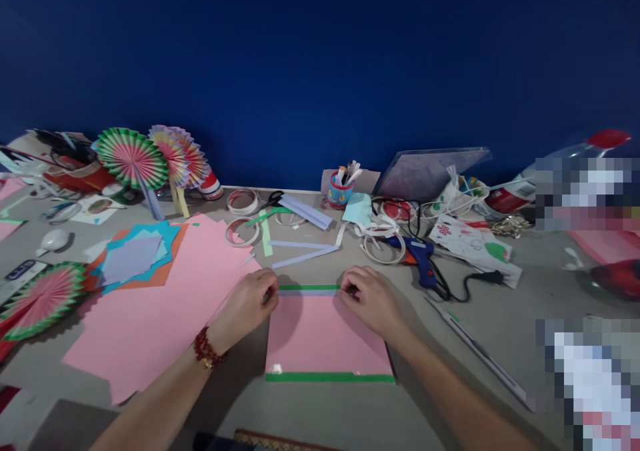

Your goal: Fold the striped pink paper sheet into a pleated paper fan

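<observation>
Green trims the near side of the pink sheet (327,338), flat on the surface (390,421) between the forearms. At its far edge, the band (307,292) runs left-right, left hand (250,301) and right hand (373,298) pinching opposite ends, equally near.

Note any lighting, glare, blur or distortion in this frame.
Head view: soft shadows from the left hand and right hand on the pink sheet; small glare at its near left corner; blue wall dim; red-capped bottle looks stretched; pixelated blocks at right.
</observation>
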A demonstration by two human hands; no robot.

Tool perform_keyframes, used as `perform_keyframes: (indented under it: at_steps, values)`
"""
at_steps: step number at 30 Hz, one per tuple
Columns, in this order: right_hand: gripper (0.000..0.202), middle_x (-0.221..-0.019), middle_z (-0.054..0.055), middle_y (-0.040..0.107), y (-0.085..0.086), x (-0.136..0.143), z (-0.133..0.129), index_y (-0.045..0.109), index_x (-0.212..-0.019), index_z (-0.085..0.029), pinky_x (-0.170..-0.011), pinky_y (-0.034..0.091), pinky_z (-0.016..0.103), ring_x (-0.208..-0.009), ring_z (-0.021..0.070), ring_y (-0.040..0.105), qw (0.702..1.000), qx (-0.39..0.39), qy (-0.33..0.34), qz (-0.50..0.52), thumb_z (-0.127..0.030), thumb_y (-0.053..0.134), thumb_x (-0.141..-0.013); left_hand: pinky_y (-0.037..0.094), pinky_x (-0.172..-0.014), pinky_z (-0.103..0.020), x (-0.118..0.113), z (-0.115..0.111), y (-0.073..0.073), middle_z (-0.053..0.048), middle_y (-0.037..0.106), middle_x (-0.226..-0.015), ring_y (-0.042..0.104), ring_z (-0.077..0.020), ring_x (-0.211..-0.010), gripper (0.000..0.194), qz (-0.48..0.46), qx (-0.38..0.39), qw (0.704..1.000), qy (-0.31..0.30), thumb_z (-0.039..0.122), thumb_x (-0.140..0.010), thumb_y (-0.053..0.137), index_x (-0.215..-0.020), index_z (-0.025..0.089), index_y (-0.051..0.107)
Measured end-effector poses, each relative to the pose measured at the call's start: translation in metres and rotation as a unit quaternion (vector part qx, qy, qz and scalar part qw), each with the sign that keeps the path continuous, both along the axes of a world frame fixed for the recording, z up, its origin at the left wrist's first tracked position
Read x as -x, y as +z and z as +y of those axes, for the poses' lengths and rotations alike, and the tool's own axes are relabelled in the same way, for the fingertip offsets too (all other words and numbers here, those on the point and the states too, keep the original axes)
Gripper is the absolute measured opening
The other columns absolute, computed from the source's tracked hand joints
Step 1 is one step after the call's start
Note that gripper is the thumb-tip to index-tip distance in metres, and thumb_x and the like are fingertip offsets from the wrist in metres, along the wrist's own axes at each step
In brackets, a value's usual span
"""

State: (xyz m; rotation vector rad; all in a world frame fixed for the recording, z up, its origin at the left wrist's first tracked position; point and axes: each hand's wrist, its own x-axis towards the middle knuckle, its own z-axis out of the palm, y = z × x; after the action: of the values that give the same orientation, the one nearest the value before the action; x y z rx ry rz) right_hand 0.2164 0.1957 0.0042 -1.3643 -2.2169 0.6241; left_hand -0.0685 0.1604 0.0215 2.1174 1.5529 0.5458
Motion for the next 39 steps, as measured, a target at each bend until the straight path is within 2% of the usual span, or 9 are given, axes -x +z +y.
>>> perform_keyframes:
  at_steps: [11,20,39]
  values:
    - [0.014,-0.085,0.001,0.068,0.016,0.001,-0.001,0.054,-0.072,-0.023,-0.078,0.038,0.033,-0.085,0.0206,0.059,0.999,0.005,0.010,-0.048,-0.013,0.060,-0.079,0.039,-0.070,-0.031,-0.005,-0.002,0.001,-0.003,0.057,-0.080,0.055,-0.0202,-0.077,0.016,0.021,-0.004,1.000,-0.005,0.007,-0.078,0.047,-0.076,0.022,0.045]
    - [0.015,-0.080,0.000,0.065,0.001,0.002,-0.002,0.053,-0.070,-0.022,-0.077,0.037,0.032,-0.083,0.0201,0.057,1.000,-0.014,-0.008,-0.017,-0.011,0.062,-0.077,0.041,-0.070,-0.030,0.000,-0.001,-0.004,-0.002,0.058,-0.082,0.054,-0.0186,-0.075,0.014,0.013,-0.002,1.000,-0.002,0.008,-0.081,0.049,-0.078,0.021,0.048]
    - [0.013,-0.082,0.000,0.066,0.000,0.001,-0.003,0.055,-0.071,-0.022,-0.079,0.036,0.031,-0.085,0.0204,0.058,1.000,-0.021,-0.011,-0.011,-0.011,0.062,-0.076,0.041,-0.069,-0.029,-0.001,-0.001,-0.002,-0.002,0.058,-0.083,0.056,-0.0180,-0.072,0.016,0.023,-0.006,1.000,-0.002,0.006,-0.084,0.049,-0.078,0.021,0.046]
